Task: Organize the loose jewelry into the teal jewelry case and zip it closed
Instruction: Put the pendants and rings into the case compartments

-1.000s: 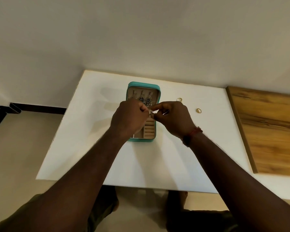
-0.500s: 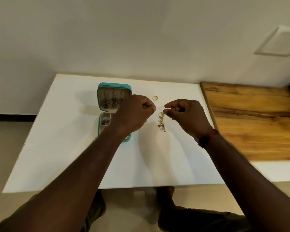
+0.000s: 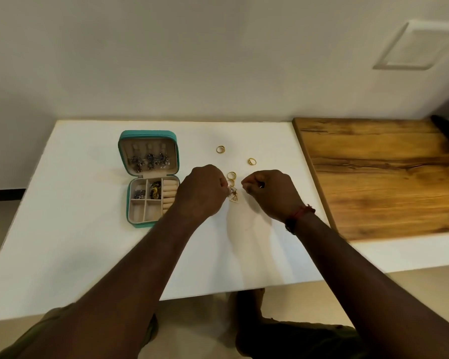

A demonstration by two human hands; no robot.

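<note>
Left fingers [image 3: 224,183] on triangular earring [image 3: 234,198]

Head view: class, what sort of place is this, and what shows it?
Probably a room in a home: a plain white table against a bare wall, a wooden top beside it, and an open teal jewelry case with loose gold rings nearby.
</note>
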